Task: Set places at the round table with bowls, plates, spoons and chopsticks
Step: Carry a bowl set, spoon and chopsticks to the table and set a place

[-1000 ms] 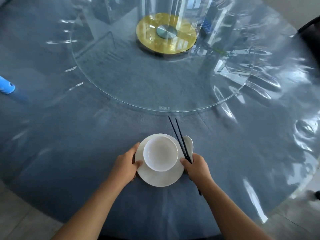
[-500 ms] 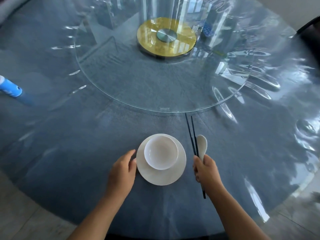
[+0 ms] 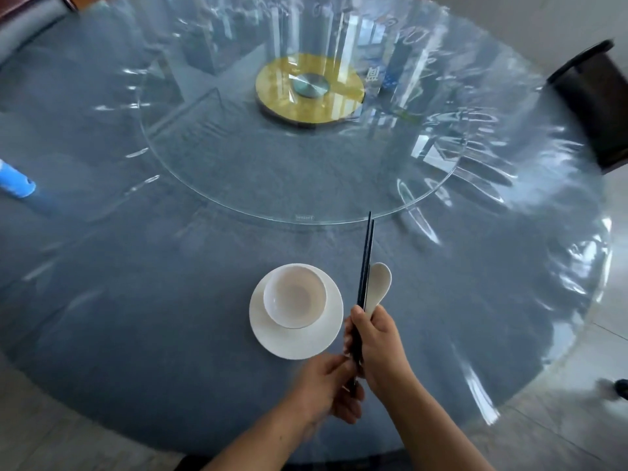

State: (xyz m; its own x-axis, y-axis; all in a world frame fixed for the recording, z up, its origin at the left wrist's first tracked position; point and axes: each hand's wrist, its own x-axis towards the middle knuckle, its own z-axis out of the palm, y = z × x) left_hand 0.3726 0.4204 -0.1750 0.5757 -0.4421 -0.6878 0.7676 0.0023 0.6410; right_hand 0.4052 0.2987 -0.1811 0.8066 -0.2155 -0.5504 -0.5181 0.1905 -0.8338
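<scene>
A white bowl (image 3: pixel 295 295) sits on a white plate (image 3: pixel 326 338) near the table's front edge. Just right of the plate, my right hand (image 3: pixel 377 341) grips a pair of dark chopsticks (image 3: pixel 366 256) together with a white spoon (image 3: pixel 378 283), both pointing away from me. My left hand (image 3: pixel 326 385), blurred, has its fingers closed around the near ends of the chopsticks below the right hand.
The round table (image 3: pixel 136 300) has a blue cloth under clear plastic. A glass turntable (image 3: pixel 238 185) on a gold hub (image 3: pixel 309 88) fills the middle. A blue object (image 3: pixel 15 180) lies at the left edge. A dark chair (image 3: pixel 598 103) stands at the right.
My left hand left the plate's rim and moved right to the chopsticks' near ends. My right hand lifted the chopsticks and spoon slightly and turned them more upright.
</scene>
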